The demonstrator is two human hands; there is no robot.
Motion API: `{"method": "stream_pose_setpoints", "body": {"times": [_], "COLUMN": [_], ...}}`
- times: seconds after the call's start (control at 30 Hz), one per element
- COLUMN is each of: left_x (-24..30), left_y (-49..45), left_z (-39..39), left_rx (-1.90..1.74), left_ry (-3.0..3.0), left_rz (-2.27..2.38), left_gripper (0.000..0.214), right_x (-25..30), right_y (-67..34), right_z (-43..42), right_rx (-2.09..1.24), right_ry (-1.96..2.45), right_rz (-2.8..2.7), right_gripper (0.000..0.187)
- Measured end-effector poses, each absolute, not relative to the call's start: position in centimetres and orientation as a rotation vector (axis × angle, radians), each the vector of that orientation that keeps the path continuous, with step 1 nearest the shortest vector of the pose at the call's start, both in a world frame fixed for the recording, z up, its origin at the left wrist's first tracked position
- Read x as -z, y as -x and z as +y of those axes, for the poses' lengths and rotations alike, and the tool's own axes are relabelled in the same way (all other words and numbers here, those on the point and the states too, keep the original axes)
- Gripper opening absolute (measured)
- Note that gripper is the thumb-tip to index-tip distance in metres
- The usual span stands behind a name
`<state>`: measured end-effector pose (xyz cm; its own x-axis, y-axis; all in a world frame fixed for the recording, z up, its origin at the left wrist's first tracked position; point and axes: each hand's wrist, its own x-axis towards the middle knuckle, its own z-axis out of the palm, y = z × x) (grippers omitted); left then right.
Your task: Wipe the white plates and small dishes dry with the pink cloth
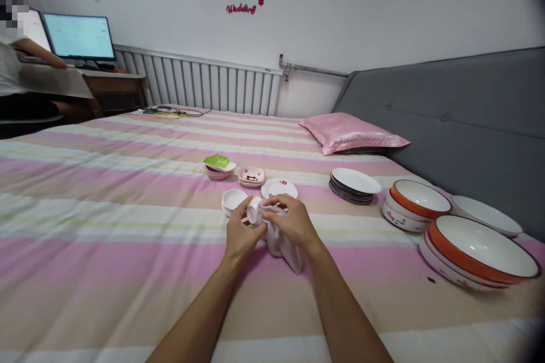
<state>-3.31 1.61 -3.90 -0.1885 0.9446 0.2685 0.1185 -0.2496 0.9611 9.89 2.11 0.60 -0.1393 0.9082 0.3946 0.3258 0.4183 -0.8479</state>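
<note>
Fingers of my left hand (240,233) are closed around a small white cup (254,211) whose round end faces left; its exact shape is partly hidden. A pale cloth (279,243) hangs from my right hand (297,221), which pinches it against the cup's right side. Just behind my hands are a stack of small white bowls (233,199), a white plate with a red motif (279,188) and pink patterned dishes (251,176). A green leaf-shaped dish (218,162) rests on a pink bowl farther back.
Right of my hands are a stack of plates (355,181), orange-rimmed bowls (481,249) and a white bowl (485,214). A pink pillow (351,130) lies near the grey headboard (460,105). Cables (179,111) lie at the far edge; a person (25,62) sits at a desk.
</note>
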Motion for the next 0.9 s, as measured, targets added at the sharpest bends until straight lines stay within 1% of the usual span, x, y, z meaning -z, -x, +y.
{"method": "stream_pose_setpoints", "body": {"times": [0.1,0.3,0.57,0.77,0.9], "left_x": [4.3,4.5,4.0,4.4,4.4], "left_y": [3.4,3.6,3.4,3.4,3.4], "left_z": [1.8,1.6,1.1,1.2,1.3], "left_rx": [-1.55,-1.619,-1.589,-1.599,-1.674], "left_ry": [-1.511,-1.815,-2.163,-2.268,-2.129], "left_rz": [1.36,1.422,1.417,1.379,1.368], "left_gripper": [0.069,0.061,0.056,0.058,0.064], "right_x": [-0.4,0.0,0.4,0.4,0.0], "right_y": [-9.6,-9.4,-9.7,-9.9,-10.0], "right_z": [2.2,2.3,2.5,2.6,2.3], "right_rx": [-0.707,-0.86,-0.961,-1.035,-1.249], "right_ry": [1.08,1.016,1.007,0.987,0.912], "right_rz": [-1.697,-1.591,-1.442,-1.358,-1.183], "right_gripper": [0.014,0.012,0.018,0.023,0.027]}}
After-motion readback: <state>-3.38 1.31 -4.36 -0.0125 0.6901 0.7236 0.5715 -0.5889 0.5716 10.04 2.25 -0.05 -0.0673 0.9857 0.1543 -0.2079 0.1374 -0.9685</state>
